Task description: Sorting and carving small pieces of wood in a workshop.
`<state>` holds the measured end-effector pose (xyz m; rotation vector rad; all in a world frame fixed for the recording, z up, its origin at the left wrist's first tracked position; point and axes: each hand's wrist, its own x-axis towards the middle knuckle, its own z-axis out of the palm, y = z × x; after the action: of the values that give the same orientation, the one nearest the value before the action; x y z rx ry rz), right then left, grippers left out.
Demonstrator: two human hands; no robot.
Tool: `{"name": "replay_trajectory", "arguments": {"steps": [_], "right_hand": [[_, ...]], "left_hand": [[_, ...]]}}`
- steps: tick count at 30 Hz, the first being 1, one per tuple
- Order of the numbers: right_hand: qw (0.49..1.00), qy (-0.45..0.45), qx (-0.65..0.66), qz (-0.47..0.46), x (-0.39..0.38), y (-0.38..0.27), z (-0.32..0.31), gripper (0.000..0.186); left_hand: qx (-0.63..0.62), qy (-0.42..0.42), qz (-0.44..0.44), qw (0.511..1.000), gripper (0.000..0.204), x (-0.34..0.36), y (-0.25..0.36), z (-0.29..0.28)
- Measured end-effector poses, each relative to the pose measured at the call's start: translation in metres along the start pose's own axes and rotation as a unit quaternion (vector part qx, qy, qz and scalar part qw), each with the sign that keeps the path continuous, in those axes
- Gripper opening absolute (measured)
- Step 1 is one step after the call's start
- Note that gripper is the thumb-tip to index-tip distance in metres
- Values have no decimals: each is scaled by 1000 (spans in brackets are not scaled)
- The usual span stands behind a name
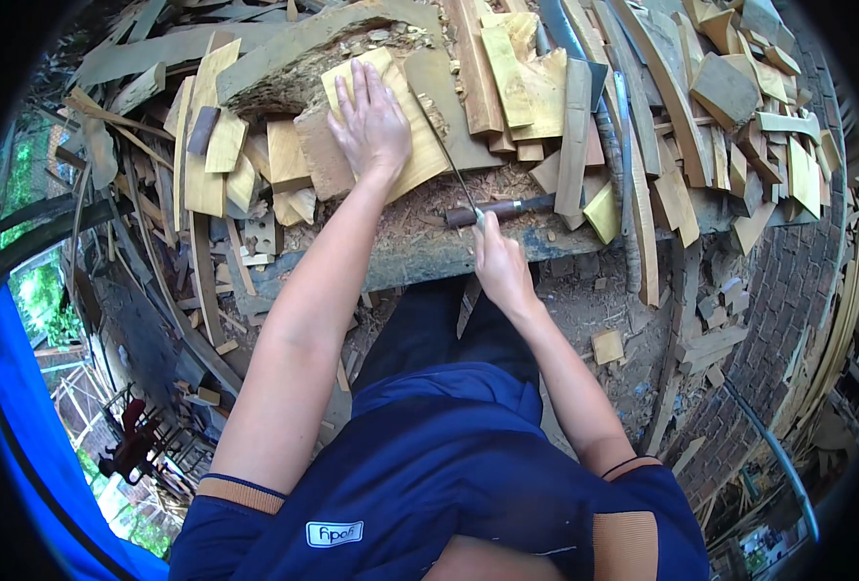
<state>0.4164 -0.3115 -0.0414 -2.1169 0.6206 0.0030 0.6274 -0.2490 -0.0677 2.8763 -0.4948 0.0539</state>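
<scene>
My left hand (371, 121) lies flat with spread fingers on a pale yellow wooden board (425, 163), pressing it against the rough wood beneath. My right hand (502, 261) is closed around the near end of a long, thin-bladed tool (451, 160). Its dark blade, seen edge-on like a saw's, slants up and left along the board's right side. The handle is mostly hidden by my fingers. Just beyond my right fingers, a chisel-like tool with a dark brown wooden handle (460, 218) lies crosswise on the bench.
Sawdust and chips cover the wooden bench (352, 274). Stacked offcuts (218, 145) stand at left, with more blocks (725, 89) at right. A blue-handled tool (625, 126) lies among long strips. Scraps litter the ground (584, 300); a blue sheet (23, 407) hangs at far left.
</scene>
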Motion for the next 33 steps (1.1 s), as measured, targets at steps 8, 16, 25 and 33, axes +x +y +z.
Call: {"name": "replay_trajectory", "arguments": {"steps": [8,16,25,33], "right_hand": [[999,-22,17,40,26,-1,9,19],[998,-34,-45,12,5,31,19,21],[998,-26,-33,-50,13,22,15,25],[995,-9,-48,-85,53,22,10,27]], "left_hand": [[-13,-10,-8,1000,54,-3,1,0],[-17,2,-9,1000,55,-3,1,-6],[-43,20,-25,999,57,-1,-4,5],[-83,56,-38,994,58,-8,-2,3]]}}
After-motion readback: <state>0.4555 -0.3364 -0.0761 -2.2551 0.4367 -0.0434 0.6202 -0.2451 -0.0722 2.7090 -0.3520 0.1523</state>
